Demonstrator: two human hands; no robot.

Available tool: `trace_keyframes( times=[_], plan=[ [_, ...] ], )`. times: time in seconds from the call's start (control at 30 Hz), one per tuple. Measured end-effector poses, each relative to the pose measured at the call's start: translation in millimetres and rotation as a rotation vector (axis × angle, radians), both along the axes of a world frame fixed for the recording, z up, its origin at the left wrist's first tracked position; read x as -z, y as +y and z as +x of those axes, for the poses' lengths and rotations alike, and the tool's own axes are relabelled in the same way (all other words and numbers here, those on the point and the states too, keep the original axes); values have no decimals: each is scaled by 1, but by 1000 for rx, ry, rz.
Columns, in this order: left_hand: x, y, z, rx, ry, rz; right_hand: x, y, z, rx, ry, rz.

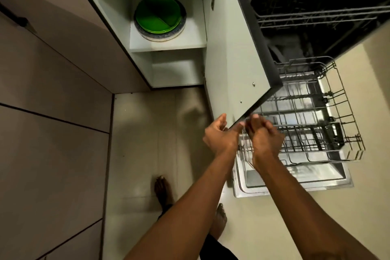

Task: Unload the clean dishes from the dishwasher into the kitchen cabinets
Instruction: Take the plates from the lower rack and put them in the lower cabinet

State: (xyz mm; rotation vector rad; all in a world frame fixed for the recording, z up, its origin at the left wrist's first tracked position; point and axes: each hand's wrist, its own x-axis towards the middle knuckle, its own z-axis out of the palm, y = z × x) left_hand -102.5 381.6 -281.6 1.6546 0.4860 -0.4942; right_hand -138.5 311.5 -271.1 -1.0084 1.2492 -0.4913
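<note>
Kitchen cabinet (168, 45) open, plates (158, 17) stacked on its shelf; both hands at the door (232, 59) corner beside the pulled-out dishwasher rack (295, 110), left hand (219, 136) fingers (220, 120) loosely apart, right hand (264, 137) fingers blurred, state undeterminable.

No text, label, brand or number can be read anywhere. Cabinet door (232, 48): plain, only screw heads. Plates (158, 15): no print visible. Rack (316, 112) and dishwasher door (295, 175): no legible marking; any small print there is too dim and blurred to tell.
</note>
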Motion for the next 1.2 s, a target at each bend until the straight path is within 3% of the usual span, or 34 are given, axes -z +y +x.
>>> trace_keyframes(
  times=[0.07,0.4,0.53,0.67,0.97,1.1,1.2],
  plan=[
    [-6,-3,7,14,-81,11,-7,-4,9,-101,-77,-64],
    [17,64,16,306,-371,176,-30,40,31,-532,-84,-444],
    [10,114,39,157,-493,197,-34,85,63,-674,-79,-696],
    [0,155,79,-37,-462,149,-36,132,108,-703,-100,-900],
    [-8,204,222,-292,-395,245,-47,206,243,-724,-117,-975],
    [-9,202,273,-404,-285,165,-45,219,287,-693,-107,-968],
    [-19,195,306,-545,-183,-48,-45,222,320,-673,-98,-904]
  ],
)
